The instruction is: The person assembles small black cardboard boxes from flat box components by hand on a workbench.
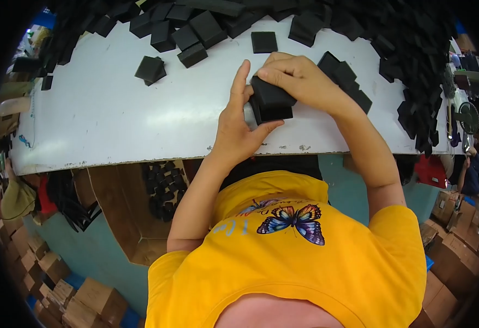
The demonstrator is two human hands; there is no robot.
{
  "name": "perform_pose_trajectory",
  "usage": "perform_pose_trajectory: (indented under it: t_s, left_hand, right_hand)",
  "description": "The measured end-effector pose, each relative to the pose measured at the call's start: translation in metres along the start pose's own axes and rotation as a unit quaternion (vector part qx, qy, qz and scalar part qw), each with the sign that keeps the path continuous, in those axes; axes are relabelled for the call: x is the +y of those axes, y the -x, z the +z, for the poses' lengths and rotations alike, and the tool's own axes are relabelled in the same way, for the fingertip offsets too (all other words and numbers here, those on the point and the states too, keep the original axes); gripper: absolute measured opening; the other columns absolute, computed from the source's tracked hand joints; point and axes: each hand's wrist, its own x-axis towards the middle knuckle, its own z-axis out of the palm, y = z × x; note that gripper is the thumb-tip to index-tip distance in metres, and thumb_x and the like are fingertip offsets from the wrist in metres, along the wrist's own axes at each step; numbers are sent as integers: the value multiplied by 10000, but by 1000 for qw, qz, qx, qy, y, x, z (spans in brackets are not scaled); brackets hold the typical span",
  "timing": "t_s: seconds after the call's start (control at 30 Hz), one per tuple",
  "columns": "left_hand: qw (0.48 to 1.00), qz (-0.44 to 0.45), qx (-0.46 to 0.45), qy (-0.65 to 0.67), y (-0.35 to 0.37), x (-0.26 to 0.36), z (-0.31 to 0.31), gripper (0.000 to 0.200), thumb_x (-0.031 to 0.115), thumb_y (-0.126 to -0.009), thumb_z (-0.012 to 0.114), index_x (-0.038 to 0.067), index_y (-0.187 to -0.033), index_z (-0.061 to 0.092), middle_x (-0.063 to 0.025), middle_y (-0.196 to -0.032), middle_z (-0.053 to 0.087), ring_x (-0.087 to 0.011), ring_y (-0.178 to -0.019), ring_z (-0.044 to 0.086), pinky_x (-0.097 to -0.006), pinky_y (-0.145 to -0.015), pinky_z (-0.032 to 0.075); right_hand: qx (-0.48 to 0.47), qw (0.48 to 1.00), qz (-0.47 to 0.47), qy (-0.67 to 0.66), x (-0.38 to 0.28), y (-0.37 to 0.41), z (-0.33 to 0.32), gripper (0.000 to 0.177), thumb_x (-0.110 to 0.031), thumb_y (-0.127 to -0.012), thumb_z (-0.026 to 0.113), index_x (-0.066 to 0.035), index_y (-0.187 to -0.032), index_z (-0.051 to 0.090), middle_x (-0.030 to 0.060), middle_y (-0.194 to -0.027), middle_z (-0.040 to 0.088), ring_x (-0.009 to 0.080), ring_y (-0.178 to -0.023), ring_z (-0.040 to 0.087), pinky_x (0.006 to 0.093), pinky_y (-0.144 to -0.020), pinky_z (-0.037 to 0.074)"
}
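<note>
While the right hand (294, 76) closes its fingers over the far side of 2 black blocks (275, 98), its thumb lying across the top, the left hand (237, 123) is spread at their left side. Its forefinger points straight away from the body, another finger bends in by the blocks, and its thumb reaches along their near edge; whether it grips them, I cannot tell. The 2 blocks are stacked unevenly, over the near half of the white table (114, 120). Just beyond the right hand lies 1 single block (264, 42), and a short row of blocks (344, 76) is beside the right forearm. Farther left sits a small cluster (150, 69). A large heap (414, 65) covers the table's right end, and below the table an open cardboard box (122, 202) holds more black pieces (166, 186).
</note>
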Motion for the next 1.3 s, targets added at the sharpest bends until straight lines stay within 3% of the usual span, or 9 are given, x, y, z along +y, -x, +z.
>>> perform_pose_trajectory:
  t_s: [0.2, 0.4, 0.63, 0.8, 0.93, 1.0, 1.07, 1.13, 1.3]
  left_hand:
    - [1000, -5, -9, -3, 1, -2, 0, 1133, -12, -727, 854, 144, -1623, 179, -135, -1152, 686, -264, -1069, 680, -350, -973, 510]
    - [1000, 4, 6, 18, -1, -1, -1, 959, 34, -708, 853, 134, -1546, 397, -163, -1174, 651, -372, -1033, 624, -412, -898, 511]
    - [996, 90, 15, -22, -5, -4, -3, 870, 21, -725, 809, 114, -1511, 447, -158, -1152, 652, -372, -990, 611, -426, -889, 493]
    - [1000, 14, 8, 7, -3, -2, -1, 907, 21, -719, 808, 105, -1529, 409, -158, -1142, 652, -372, -1015, 615, -433, -905, 494]
    - [999, -4, 8, 41, 2, -7, 0, 938, 44, -713, 822, 114, -1539, 383, -171, -1269, 601, -369, -1150, 590, -436, -997, 482]
    - [995, 93, 21, -26, 0, -7, -5, 935, 0, -688, 808, 109, -1519, 394, -203, -1432, 499, -367, -1297, 517, -420, -1077, 442]
    - [991, 113, -20, -75, 5, -8, -6, 825, 44, -709, 805, 88, -1462, 472, -237, -1541, 382, -417, -1387, 425, -452, -1132, 389]
    - [989, 108, -58, -88, 5, 3, -9, 721, 57, -746, 790, 72, -1419, 531, -248, -1565, 354, -420, -1436, 379, -453, -1147, 371]
    - [973, 139, 77, -165, -5, 26, -74, 539, 27, -809, 760, 27, -1324, 603, -242, -1473, 489, -429, -1367, 479, -446, -1131, 395]
  right_hand:
    - [112, 979, -31, 168, -36, 30, 22, 214, -206, -975, 634, -26, -1032, 734, 104, -901, 614, 289, -847, 632, 360, -720, 500]
    - [230, 929, -65, 283, -36, 41, 49, 161, -146, -956, 656, -57, -1083, 696, 76, -914, 599, 274, -816, 613, 369, -678, 500]
    - [210, 890, -77, 397, -45, 39, 51, 186, -129, -907, 674, -51, -1075, 666, 58, -931, 574, 256, -811, 597, 366, -659, 508]
    - [189, 874, -93, 437, -40, 37, 53, 209, -135, -909, 671, -43, -1097, 661, 73, -930, 565, 251, -818, 595, 365, -651, 510]
    - [203, 933, -72, 290, -25, 42, 54, 194, -125, -962, 600, -29, -1121, 656, 113, -1011, 613, 302, -898, 610, 380, -751, 508]
    - [221, 955, -101, 172, -7, 38, 58, 198, -113, -987, 554, -22, -1132, 653, 135, -1063, 635, 336, -947, 615, 390, -815, 499]
    - [227, 964, -68, 123, -3, 40, 64, 209, -93, -1014, 489, -20, -1127, 648, 156, -1101, 654, 369, -990, 616, 406, -874, 480]
    - [213, 971, -47, 99, -6, 42, 62, 209, -92, -1024, 476, -19, -1119, 647, 156, -1093, 656, 367, -994, 618, 409, -867, 484]
    - [181, 959, -15, 216, -36, 43, 50, 278, -192, -1054, 493, -18, -1212, 642, 166, -1090, 666, 370, -966, 637, 409, -840, 504]
